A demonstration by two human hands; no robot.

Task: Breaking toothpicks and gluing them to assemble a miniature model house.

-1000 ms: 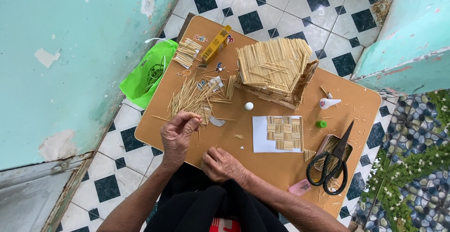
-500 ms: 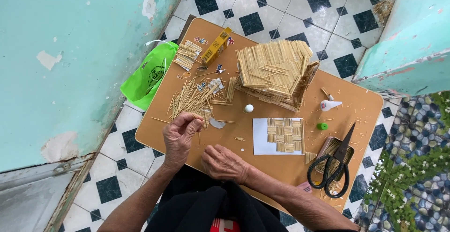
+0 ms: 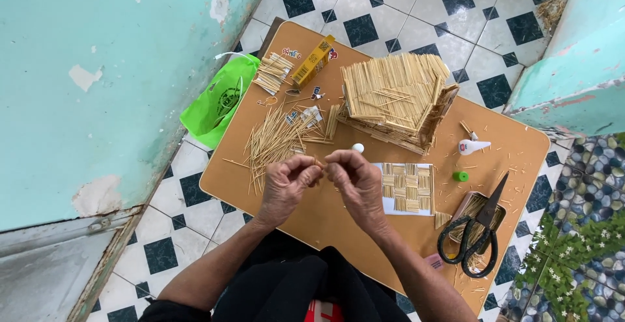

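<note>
Both our hands meet over the desk (image 3: 325,218): our left hand (image 3: 286,182) and right hand (image 3: 355,179) are pinched shut, fingertips nearly touching, on a thin stick (image 3: 319,163) held between them. Just beyond lies the loose pile of sticks (image 3: 280,136), and to the right a woven stick mat (image 3: 407,186) rests on white paper. Farther off stand the stick house (image 3: 394,97), a glue bottle (image 3: 473,146) and black scissors (image 3: 475,237).

Thin pale stick (image 3: 319,163) pinched between fingertips, level.
</note>
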